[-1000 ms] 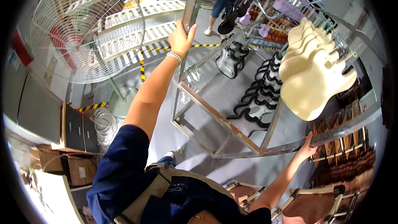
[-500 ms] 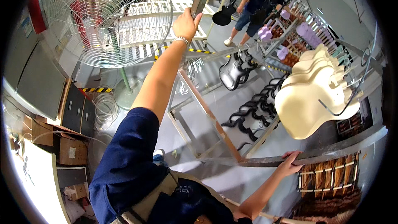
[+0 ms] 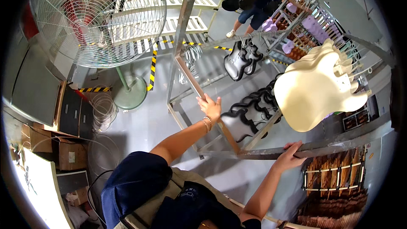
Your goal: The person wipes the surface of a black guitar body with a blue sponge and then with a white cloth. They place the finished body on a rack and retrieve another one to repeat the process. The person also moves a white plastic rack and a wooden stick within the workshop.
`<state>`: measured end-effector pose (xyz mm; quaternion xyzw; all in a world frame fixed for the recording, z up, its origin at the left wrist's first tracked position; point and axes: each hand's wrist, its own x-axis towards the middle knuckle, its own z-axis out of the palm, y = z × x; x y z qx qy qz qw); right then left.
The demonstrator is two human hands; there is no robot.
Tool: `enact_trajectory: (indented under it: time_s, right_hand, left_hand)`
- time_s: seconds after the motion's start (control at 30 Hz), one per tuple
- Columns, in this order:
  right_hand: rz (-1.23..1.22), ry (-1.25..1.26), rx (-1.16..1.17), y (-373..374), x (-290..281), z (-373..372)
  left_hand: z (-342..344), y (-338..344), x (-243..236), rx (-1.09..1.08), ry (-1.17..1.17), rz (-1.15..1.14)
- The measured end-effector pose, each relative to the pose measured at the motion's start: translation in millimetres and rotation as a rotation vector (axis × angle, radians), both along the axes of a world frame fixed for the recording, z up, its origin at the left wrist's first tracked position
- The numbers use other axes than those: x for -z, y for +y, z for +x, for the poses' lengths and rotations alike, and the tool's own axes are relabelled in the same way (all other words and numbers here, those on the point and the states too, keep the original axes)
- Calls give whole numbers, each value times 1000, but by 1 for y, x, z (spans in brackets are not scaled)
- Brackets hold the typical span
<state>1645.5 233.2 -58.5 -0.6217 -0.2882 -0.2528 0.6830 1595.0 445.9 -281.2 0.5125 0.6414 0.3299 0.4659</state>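
My left hand [image 3: 210, 109] rests on the slanting middle bar [image 3: 190, 76] of a metal rack, its fingers apart. My right hand [image 3: 290, 154] grips the near rail [image 3: 328, 146] at the right. Above that rail hangs a row of cream guitar bodies [image 3: 309, 93]. Guitar bodies with black edges and pale centres hang farther back [image 3: 238, 64] and lower [image 3: 243, 118] inside the frame, partly behind its bars.
A large wire fan [image 3: 85, 29] on a green stand [image 3: 131, 95] is at left, near hoses, cabinets [image 3: 70, 110] and boxes [image 3: 72, 157]. A person [image 3: 263, 4] stands behind the rack among hanging guitars. Striped floor tape [image 3: 151, 70] runs before slatted shelves [image 3: 169, 0].
My left hand has let go of the upright post and moved down onto the middle bar. My right hand still holds the rail. The person has moved into view behind the rack.
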Motion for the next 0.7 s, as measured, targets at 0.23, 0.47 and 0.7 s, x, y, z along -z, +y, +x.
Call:
enact_trajectory:
  time_s: [0.23, 0.47, 0.7]
  right_hand:
    - [-46, 66, 33, 37, -4, -8]
    - [36, 140, -91, 100, 3, -14]
    - [-22, 94, -212, 160, 5, -28]
  left_hand:
    - [12, 47, -19, 1, 92, -115]
    - [-5, 114, -12, -1, -110, -58]
    - [-36, 85, -76, 351, -483, 418]
